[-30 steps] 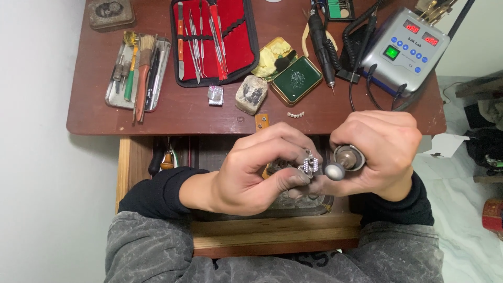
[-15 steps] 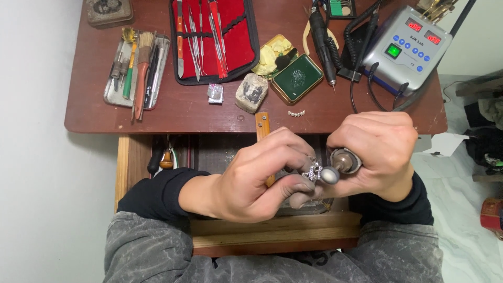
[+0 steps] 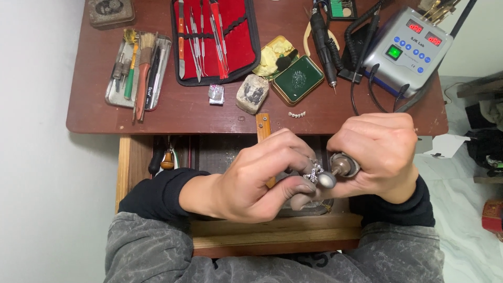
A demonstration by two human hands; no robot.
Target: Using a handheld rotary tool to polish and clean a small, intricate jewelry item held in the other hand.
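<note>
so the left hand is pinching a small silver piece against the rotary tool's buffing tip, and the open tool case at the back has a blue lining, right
Not quite: the open tool case has a red lining, not blue, as the head view shows. The rest holds: the left hand pinches the small silver piece against the rotary tool's buffing tip, which the right hand holds.

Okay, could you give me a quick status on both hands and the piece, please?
Left hand pinching small silver piece. Right hand gripping rotary handpiece, rounded grey tip against the piece. Nothing between them.
</note>
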